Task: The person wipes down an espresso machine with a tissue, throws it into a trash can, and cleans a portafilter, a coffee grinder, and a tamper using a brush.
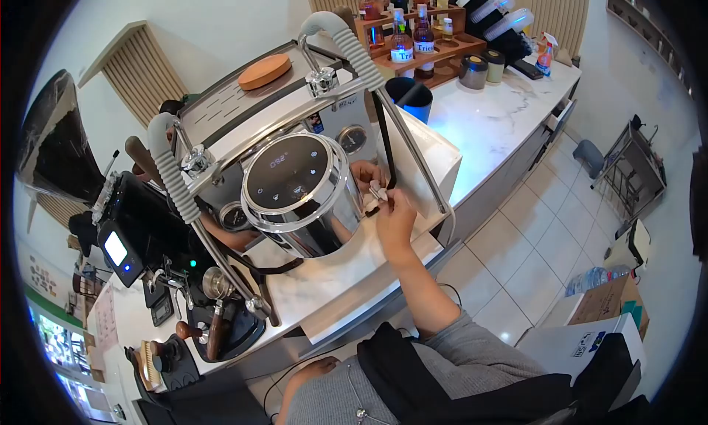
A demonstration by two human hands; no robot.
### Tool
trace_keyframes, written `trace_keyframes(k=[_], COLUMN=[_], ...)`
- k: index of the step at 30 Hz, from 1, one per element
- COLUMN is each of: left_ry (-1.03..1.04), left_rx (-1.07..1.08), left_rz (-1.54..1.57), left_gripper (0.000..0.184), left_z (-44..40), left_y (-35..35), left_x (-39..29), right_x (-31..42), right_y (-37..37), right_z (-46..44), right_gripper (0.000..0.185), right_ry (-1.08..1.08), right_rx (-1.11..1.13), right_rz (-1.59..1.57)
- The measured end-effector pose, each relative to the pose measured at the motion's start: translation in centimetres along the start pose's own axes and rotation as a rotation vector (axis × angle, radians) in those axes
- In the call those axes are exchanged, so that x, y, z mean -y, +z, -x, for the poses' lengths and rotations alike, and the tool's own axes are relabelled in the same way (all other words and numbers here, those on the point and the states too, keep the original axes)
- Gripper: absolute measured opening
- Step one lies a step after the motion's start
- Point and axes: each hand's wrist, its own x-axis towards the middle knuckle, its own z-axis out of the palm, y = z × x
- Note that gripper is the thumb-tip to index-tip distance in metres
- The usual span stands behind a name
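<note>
While the wooden rack (469, 44) on the counter's (509, 106) wall side carries bottles (423, 36), two lidded jars (473, 72) stand before it and a black piece (414, 95) sticks out of the blue cup (418, 114) beside the espresso machine (313, 233). Right hand (398, 217), forearm angled up past the near edge, has fingertips pinched on a small pale part (375, 192) by the machine's right edge. Left hand (321, 367) low, short of the counter's near edge; can't tell its grip.

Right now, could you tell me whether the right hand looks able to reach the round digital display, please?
Probably yes: the right hand is near the round digital display, whose face looks uncovered, though that hand seems busy with a small pale item.
</note>
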Motion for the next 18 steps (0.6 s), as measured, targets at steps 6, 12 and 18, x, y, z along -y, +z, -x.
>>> trace_keyframes(k=[6, 12, 18], left_ry=[0.049, 0.096, 0.141], left_rx=[0.021, 0.007, -0.002], left_rz=[0.01, 0.03, 0.066], left_gripper=[0.04, 0.04, 0.04], left_z=[-2.2, -3.5, -4.4], left_y=[0.6, 1.4, 3.4], left_x=[0.6, 3.0, 5.9], right_x=[-0.6, 2.3, 1.5], right_y=[1.0, -1.0, -0.6], right_z=[3.1, -0.5, 2.1], right_gripper=[0.002, 0.019, 0.017], right_ry=[0.293, -0.307, -0.327], right_rx=[0.117, -0.047, 0.097], right_rz=[-0.381, 0.102, 0.32])
